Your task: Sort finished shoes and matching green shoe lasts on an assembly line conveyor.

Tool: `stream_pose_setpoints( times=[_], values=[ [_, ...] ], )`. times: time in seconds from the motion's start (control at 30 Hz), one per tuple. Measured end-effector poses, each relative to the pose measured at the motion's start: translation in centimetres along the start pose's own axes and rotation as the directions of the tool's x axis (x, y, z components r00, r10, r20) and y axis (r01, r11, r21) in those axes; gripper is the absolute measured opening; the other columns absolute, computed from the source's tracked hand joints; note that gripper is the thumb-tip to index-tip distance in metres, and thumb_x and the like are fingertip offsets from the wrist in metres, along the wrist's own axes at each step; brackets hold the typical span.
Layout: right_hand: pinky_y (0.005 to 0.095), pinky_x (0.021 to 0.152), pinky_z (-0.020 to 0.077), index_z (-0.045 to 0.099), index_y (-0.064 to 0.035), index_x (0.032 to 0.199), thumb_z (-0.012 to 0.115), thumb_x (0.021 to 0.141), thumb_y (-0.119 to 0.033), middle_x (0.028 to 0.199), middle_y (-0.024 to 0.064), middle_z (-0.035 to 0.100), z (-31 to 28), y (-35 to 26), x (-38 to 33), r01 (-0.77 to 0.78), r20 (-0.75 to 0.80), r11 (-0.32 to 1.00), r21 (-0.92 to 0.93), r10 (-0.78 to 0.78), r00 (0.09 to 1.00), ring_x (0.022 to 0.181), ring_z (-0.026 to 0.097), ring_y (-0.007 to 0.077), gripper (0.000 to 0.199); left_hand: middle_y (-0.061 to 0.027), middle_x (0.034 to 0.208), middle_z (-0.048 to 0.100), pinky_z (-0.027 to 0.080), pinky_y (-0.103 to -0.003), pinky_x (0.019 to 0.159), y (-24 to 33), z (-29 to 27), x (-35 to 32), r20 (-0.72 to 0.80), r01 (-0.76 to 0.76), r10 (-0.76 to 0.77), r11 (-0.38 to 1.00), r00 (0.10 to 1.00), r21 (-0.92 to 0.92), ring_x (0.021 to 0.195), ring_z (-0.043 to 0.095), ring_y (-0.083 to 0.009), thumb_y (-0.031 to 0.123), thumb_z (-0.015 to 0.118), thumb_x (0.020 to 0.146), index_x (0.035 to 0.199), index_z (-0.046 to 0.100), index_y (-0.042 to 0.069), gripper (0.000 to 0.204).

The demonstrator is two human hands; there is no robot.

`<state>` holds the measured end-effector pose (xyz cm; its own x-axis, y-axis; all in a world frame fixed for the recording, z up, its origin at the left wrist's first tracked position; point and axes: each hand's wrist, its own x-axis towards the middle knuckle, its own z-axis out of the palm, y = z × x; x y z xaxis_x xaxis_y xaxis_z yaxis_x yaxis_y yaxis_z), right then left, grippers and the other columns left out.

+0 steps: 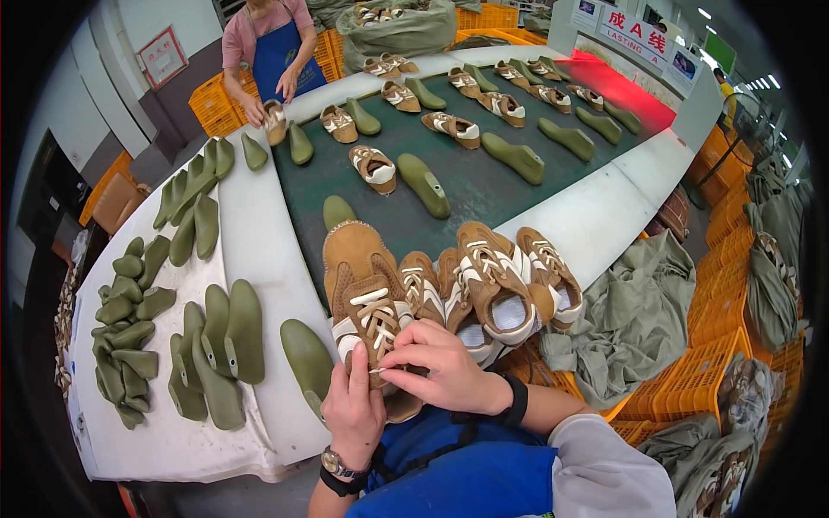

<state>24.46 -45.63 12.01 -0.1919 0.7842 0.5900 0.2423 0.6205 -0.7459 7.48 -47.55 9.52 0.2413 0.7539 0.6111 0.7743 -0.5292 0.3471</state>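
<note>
Seen from above, at the near end of a dark green conveyor belt [484, 186] w/ white table [259, 250] edges. Along the belt, running away to the upper right: pairs of tan-and-white shoe uppers alternating w/ olive-green shoe lasts [515, 157]. More green lasts piled on the white surface at left [216, 345], some standing, some lying flat. One last [306, 356] just beside the left hand. At the far end, another person in a blue apron [281, 52], hands on a shoe at the belt's corner. Grey-green cloth sacks [635, 315] and orange crates [717, 345] to the right. A cluster of tan sneakers [496, 285] heaped at the belt's near edge, crowding right up against the held shoe. Tan suede shoe [367, 293] w/ white laces sits directly in front of the chest, long axis approx. near-to-far, toe pointing away toward the belt, heel end toward the body. Left hand [352, 413], wristwatch on, fingers curled up under the shoe's heel end, gripping it from below. Right hand [440, 367], black band at wrist, coming in from the right, thumb and forefinger pinched on a white lace end near the shoe's opening. Both forearms enter from the lower edge.
</note>
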Motion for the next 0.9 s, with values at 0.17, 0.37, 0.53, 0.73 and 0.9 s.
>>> stream_pose_setpoints(
  times=[0.17, 0.37, 0.53, 0.73, 0.9],
  values=[
    [0.0279, 0.063, 0.0432, 0.066, -0.0007, 0.087, 0.069, 0.079, -0.004, 0.082, 0.0069, 0.059, -0.2, 0.4, 0.0, -0.069, 0.003, 0.989, 0.132, 0.07, 0.998, 0.073, 0.055, 0.0178, 0.009, -0.0183, 0.102, 0.057, 0.052, -0.037, 0.06, 0.0, 0.0, 0.0, 0.01, -0.019, 0.019, 0.999, 1.0, 0.03, 0.075, 0.062, -0.0309, -0.001, 0.06, 0.072, 0.133, 0.049, 0.007, 0.063],
    [0.0229, 0.065, 0.0432, 0.063, 0.0015, 0.085, 0.057, 0.091, -0.006, 0.081, 0.0008, 0.059, -1.5, 1.3, 0.7, -0.419, 0.05, 0.743, 0.521, 0.464, 0.885, 0.074, 0.052, 0.0071, 0.012, -0.0185, 0.102, 0.056, 0.052, -0.037, 0.062, -0.2, 0.1, -0.4, 0.1, 0.021, -0.024, 0.999, 0.995, 0.027, 0.075, 0.061, -0.0316, -0.001, 0.059, 0.072, 0.134, 0.047, 0.006, 0.064],
    [0.0226, 0.063, 0.0449, 0.058, 0.0001, 0.111, 0.056, 0.091, -0.009, 0.081, 0.0005, 0.058, -1.8, 2.9, 0.5, -0.369, -0.164, 0.873, 0.319, 0.435, 0.885, 0.067, 0.051, 0.0067, 0.022, -0.0172, 0.1, 0.057, 0.051, -0.037, 0.061, -0.3, 0.1, -0.1, 0.129, 0.06, -0.064, 0.998, 0.99, 0.037, 0.075, 0.061, -0.0315, 0.001, 0.059, 0.073, 0.135, 0.043, 0.004, 0.064],
    [0.0312, 0.074, 0.0487, 0.056, -0.0064, 0.121, 0.074, 0.074, -0.017, 0.107, 0.0115, 0.051, -0.5, 2.6, -1.5, -0.072, 0.081, 0.979, -0.191, 0.089, 0.993, 0.09, 0.057, 0.0246, 0.052, -0.0168, 0.094, 0.062, 0.051, -0.039, 0.06, -1.2, 0.0, -0.1, 0.192, 0.183, -0.182, 0.983, 0.964, 0.012, 0.073, 0.062, -0.0324, 0.007, 0.06, 0.079, 0.137, 0.038, 0.001, 0.062],
    [0.0327, 0.07, 0.05, 0.059, -0.0037, 0.112, 0.068, 0.072, -0.008, 0.097, 0.0105, 0.055, 0.9, 4.1, -1.7, -0.051, 0.004, 0.955, -0.291, 0.054, 0.999, 0.084, 0.059, 0.0262, 0.041, -0.0211, 0.108, 0.059, 0.049, -0.041, 0.075, -0.7, -0.8, 0.0, 0.25, 0.221, -0.207, 0.975, 0.946, -0.03, 0.092, 0.06, -0.0354, 0.016, 0.066, 0.08, 0.134, 0.04, -0.001, 0.062]
  ],
)
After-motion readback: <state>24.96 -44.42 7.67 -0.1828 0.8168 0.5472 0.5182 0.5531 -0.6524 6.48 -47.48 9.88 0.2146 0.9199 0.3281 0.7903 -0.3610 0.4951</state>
